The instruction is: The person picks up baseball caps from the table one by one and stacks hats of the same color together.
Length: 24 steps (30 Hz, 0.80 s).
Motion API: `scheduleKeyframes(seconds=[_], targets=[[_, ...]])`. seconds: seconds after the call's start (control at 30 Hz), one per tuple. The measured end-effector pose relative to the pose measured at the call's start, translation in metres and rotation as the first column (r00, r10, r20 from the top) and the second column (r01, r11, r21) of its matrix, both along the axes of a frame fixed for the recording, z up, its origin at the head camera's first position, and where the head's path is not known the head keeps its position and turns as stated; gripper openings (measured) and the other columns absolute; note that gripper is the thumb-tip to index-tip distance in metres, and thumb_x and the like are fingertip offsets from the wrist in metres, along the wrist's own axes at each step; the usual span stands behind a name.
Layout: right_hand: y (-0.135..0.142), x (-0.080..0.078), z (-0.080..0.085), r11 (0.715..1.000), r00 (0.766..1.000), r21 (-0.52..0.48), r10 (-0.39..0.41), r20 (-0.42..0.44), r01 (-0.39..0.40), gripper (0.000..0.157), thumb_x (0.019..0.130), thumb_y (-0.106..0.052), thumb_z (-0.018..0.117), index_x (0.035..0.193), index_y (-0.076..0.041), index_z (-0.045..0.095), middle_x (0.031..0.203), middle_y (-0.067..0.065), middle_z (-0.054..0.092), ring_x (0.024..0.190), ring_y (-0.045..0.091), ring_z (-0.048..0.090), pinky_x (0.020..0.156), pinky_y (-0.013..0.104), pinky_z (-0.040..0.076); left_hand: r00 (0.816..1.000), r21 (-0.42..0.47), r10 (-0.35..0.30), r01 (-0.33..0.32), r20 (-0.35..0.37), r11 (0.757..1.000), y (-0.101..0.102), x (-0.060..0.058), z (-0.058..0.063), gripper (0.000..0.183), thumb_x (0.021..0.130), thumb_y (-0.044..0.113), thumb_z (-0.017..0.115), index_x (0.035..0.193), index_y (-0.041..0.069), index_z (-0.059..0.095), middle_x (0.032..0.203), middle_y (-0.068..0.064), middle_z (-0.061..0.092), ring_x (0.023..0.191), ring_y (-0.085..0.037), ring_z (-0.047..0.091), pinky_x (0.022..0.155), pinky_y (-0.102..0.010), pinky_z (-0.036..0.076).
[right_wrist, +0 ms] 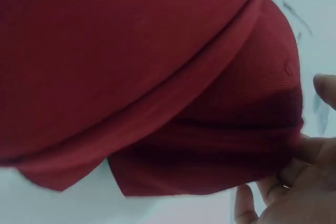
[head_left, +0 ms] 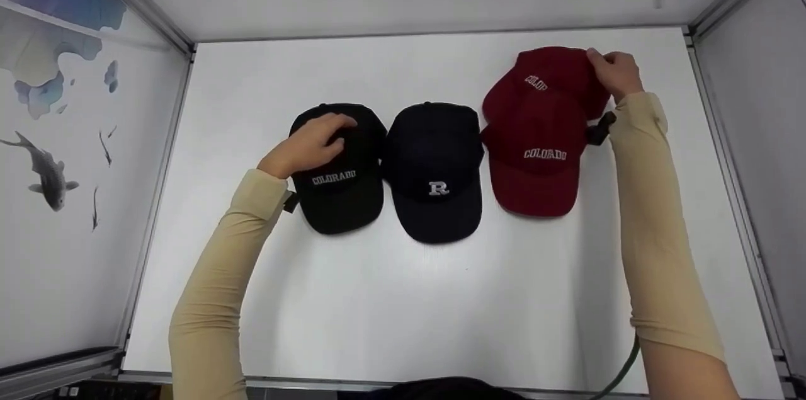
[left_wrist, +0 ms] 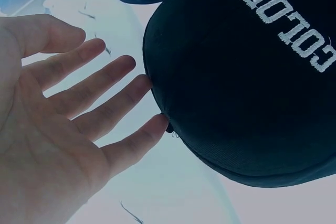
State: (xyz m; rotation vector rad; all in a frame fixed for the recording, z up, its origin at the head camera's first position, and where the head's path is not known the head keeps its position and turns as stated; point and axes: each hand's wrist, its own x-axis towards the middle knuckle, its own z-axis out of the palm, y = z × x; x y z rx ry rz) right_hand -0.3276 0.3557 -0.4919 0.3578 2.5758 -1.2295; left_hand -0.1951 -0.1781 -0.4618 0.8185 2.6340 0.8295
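Four caps make up the group; a black cap (head_left: 337, 154) lettered COLORADO lies leftmost in the head view. Over its crown is my left hand (head_left: 313, 144); in the left wrist view the fingers are spread, two fingertips (left_wrist: 157, 121) right at the cap's edge. A dark navy cap (head_left: 432, 142) with a white R lies beside it. On the right, a front red cap (head_left: 535, 148) overlaps a back red cap (head_left: 557, 69), hiding its brim. My right hand (head_left: 618, 74) grips the back red cap's right edge, some fingers hidden behind the fabric in the right wrist view.
The caps lie on a white table (head_left: 403, 312) edged by a metal frame. White panels with fish and blue floral prints stand at the back and sides, the left panel (head_left: 69, 198) among them. A dark cable (head_left: 623, 371) hangs beside the right forearm.
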Motion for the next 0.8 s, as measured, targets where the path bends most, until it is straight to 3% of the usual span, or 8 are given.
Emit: scheduleKeyframes(seconds=[0.17, 0.33, 0.5, 0.8], targets=[[-0.007, -0.009, 0.018, 0.995, 0.991, -0.068, -0.074, -0.110, 0.067, 0.049, 0.095, -0.040, 0.053, 0.124, -0.001, 0.055, 0.108, 0.000, 0.051, 0.096, 0.008, 0.046, 0.091, 0.025, 0.036, 1.000, 0.011, -0.001, 0.001, -0.006, 1.000, -0.001, 0.000, 0.002, 0.036, 0.094, -0.001, 0.050, 0.129, -0.010, 0.052, 0.127, -0.024, 0.054, 0.120, -0.035, 0.049, 0.103, -0.044, 0.036], [-0.019, -0.014, 0.045, 0.992, 0.979, -0.128, -0.010, -0.203, -0.016, 0.018, 0.096, -0.032, 0.055, 0.103, -0.016, 0.057, 0.103, -0.004, 0.050, 0.093, 0.007, 0.045, 0.085, 0.025, 0.035, 1.000, 0.015, 0.006, -0.006, 0.001, 1.000, -0.003, 0.002, 0.003, 0.036, 0.093, -0.002, 0.050, 0.128, -0.010, 0.052, 0.127, -0.024, 0.055, 0.121, -0.035, 0.049, 0.103, -0.044, 0.035], [-0.025, -0.016, 0.070, 0.991, 0.958, -0.099, 0.058, -0.280, -0.089, 0.013, 0.096, -0.029, 0.056, 0.094, -0.017, 0.054, 0.101, -0.004, 0.052, 0.089, 0.007, 0.051, 0.080, 0.026, 0.038, 1.000, 0.025, 0.013, -0.013, 0.002, 1.000, -0.004, 0.002, 0.005, 0.036, 0.092, -0.003, 0.050, 0.128, -0.009, 0.052, 0.124, -0.024, 0.056, 0.118, -0.035, 0.051, 0.101, -0.045, 0.037], [-0.010, -0.009, 0.115, 0.984, 0.918, -0.175, -0.052, -0.392, -0.019, 0.006, 0.090, -0.018, 0.059, 0.095, -0.015, 0.057, 0.088, -0.006, 0.059, 0.077, 0.006, 0.058, 0.071, 0.023, 0.043, 0.999, 0.029, 0.013, -0.014, 0.034, 0.999, -0.001, -0.003, 0.008, 0.035, 0.095, -0.002, 0.048, 0.128, -0.009, 0.051, 0.125, -0.025, 0.056, 0.116, -0.036, 0.053, 0.099, -0.045, 0.039]])
